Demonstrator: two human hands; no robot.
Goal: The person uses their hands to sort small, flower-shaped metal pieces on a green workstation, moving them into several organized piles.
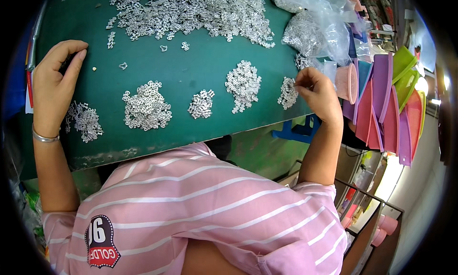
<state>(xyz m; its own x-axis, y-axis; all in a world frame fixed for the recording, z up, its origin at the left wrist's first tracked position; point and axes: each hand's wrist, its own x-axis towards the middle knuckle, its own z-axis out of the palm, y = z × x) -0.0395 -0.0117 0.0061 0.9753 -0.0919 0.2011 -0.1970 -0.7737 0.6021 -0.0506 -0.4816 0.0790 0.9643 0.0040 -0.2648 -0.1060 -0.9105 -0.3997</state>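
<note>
My left hand point(56, 79) is raised over the left side of the green table point(191, 65), thumb and index tips together, with nothing visible between them. Beside its wrist lies a pile of small silver metal pieces point(86, 122). My right hand point(318, 93) is closed in a pinch at the table's right, its fingertips at the edge of another small pile point(287, 94). Whatever it may hold is hidden. Between my hands sit a wide pile of ringed pieces point(147, 106), a smaller pile point(201, 104) and a taller pile point(243, 86).
A large heap of the same pieces point(191, 10) covers the far table. Clear plastic bags point(307, 32), some filled with pieces, lie at the far right. Stacked purple, pink and green plastic bins point(381, 94) stand beyond the right edge. A blue stool point(298, 131) shows below the table.
</note>
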